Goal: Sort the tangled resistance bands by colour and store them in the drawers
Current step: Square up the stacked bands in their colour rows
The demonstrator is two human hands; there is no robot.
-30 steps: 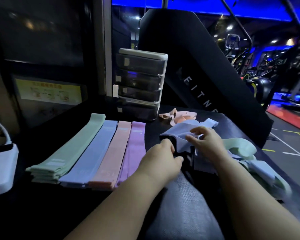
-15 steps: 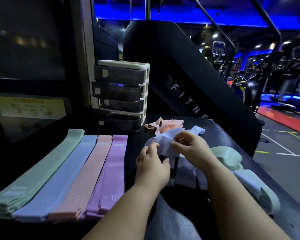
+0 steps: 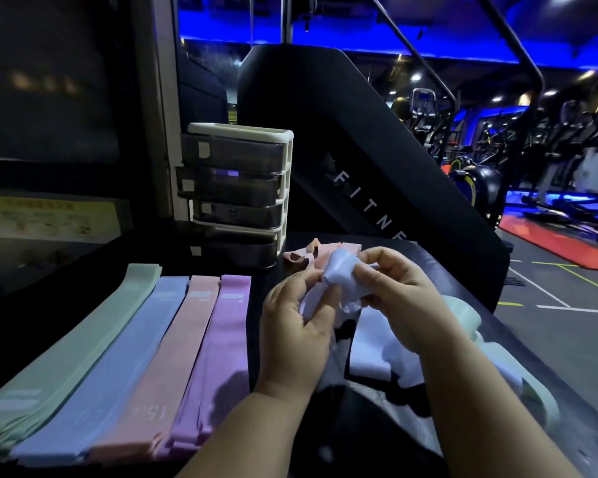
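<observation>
Both hands hold a tangled light-blue band (image 3: 342, 281) above the black surface. My left hand (image 3: 297, 326) pinches its lower left part; my right hand (image 3: 401, 298) grips its bunched top. More of the blue band (image 3: 370, 343) hangs below the hands. On the left lie flat sorted stacks: green (image 3: 83, 343), blue (image 3: 132, 346), pink (image 3: 173, 350) and purple (image 3: 214, 350). A tangled peach band (image 3: 311, 255) lies behind the hands. Green bands (image 3: 463, 312) lie to the right, partly hidden by my right arm. The drawer unit (image 3: 235, 191) stands at the back with its bottom drawer pulled out a little.
A black slanted gym machine (image 3: 377, 174) rises behind the black surface (image 3: 439, 270). The surface's right edge drops to the gym floor (image 3: 560, 322). A yellow notice (image 3: 45, 219) hangs on the dark wall at the left.
Both hands have lifted the blue band higher and bunched it more tightly between them. The view has shifted to the right, so the sorted stacks and drawer unit sit further left.
</observation>
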